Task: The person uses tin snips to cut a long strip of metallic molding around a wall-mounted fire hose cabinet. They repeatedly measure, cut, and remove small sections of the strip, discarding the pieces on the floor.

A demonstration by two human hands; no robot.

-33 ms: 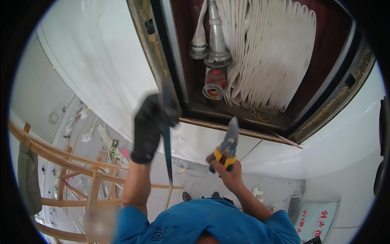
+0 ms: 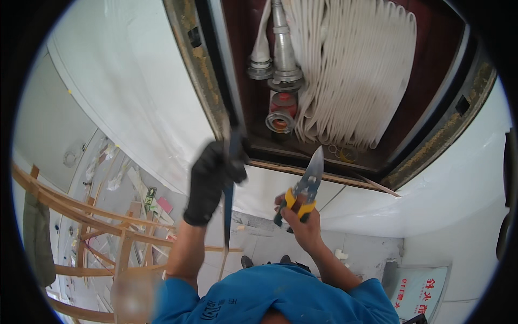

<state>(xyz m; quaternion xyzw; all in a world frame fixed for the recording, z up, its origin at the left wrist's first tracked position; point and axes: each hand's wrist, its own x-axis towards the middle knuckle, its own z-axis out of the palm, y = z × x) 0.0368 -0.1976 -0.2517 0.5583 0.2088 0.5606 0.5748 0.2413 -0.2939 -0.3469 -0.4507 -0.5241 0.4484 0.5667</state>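
A worker in a blue shirt (image 2: 280, 299) reaches up to the lower frame of an open wall cabinet (image 2: 213, 102); inside it a folded white fire hose (image 2: 350, 75) hangs beside a metal nozzle (image 2: 280, 48) and a red valve (image 2: 280, 113). The left hand (image 2: 208, 181), in a black glove, is closed around a long, thin dark metal strip (image 2: 229, 189) that runs from the cabinet's rusty left jamb down past the forearm, its lower end hanging free; the bare right hand (image 2: 299, 218) is wrapped around the yellow-and-green handles of a pair of tin snips (image 2: 305, 186), the blades pointing up toward the cabinet's wooden sill (image 2: 302, 170) and apparently closed, just beside but not touching the strip. By the look of it the strip is being held ready for trimming; a clean cut would call for holding the strip steady near the cut line, opening the blades fully, seating the metal deep in the throat of the snips, and keeping the gloved fingers clear of the edge; the loose tail could spring or drop once it is severed. Below, a timber frame (image 2: 81, 210) stands on a littered floor (image 2: 129, 189), and a white sign with red characters (image 2: 418, 286) leans at the right.
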